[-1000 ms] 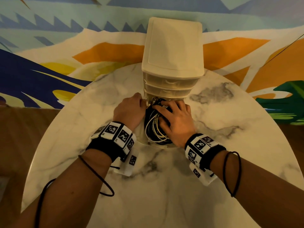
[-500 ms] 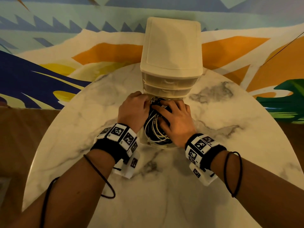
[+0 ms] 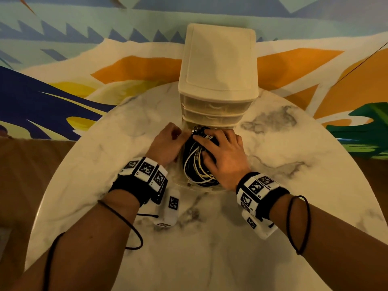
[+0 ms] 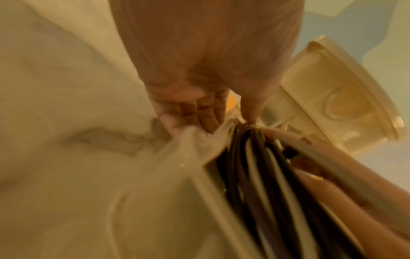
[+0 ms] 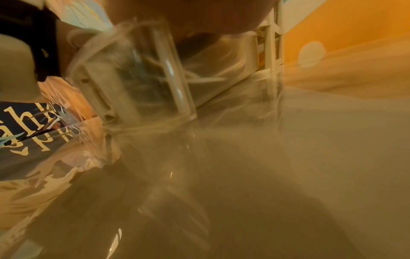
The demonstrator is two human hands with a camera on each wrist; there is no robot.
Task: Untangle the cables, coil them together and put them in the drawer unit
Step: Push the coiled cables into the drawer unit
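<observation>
A cream drawer unit (image 3: pixel 218 70) stands at the back of the table, its translucent bottom drawer (image 3: pixel 180 181) pulled out towards me. A coil of black and white cables (image 3: pixel 195 166) lies inside it. My right hand (image 3: pixel 222 152) lies flat on the coil with fingers spread, pressing it down. My left hand (image 3: pixel 168 141) sits at the drawer's left wall with curled fingers. In the left wrist view those fingers (image 4: pixel 195 113) are outside the wall and the thumb meets the cables (image 4: pixel 266 175) at the far corner. The right wrist view is blurred and shows the drawer front (image 5: pixel 133 78).
The two upper drawers (image 3: pixel 214 106) are closed. The round marble table (image 3: pixel 210 259) extends in front of the drawer to its near edge. A painted wall stands behind the unit, and the floor shows at the left.
My left hand has edged right, closer against the drawer's left side. My right hand stays flat on the coil in the drawer.
</observation>
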